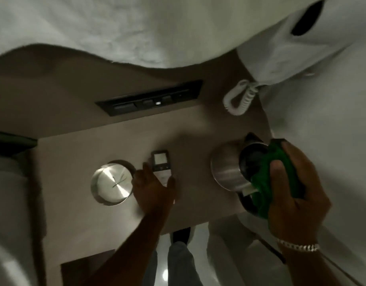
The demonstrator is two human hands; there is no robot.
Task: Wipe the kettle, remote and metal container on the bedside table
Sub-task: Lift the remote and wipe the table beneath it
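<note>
On the bedside table (85, 145), remote (161, 165) lies lengthwise, screen end away.

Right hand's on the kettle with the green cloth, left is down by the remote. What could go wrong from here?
The kettle stands near the table's front edge; a hard push from the cloth in the right hand could tip it or slide it off. The left hand, on the remote, sits close to the metal container and might knock it.
</note>
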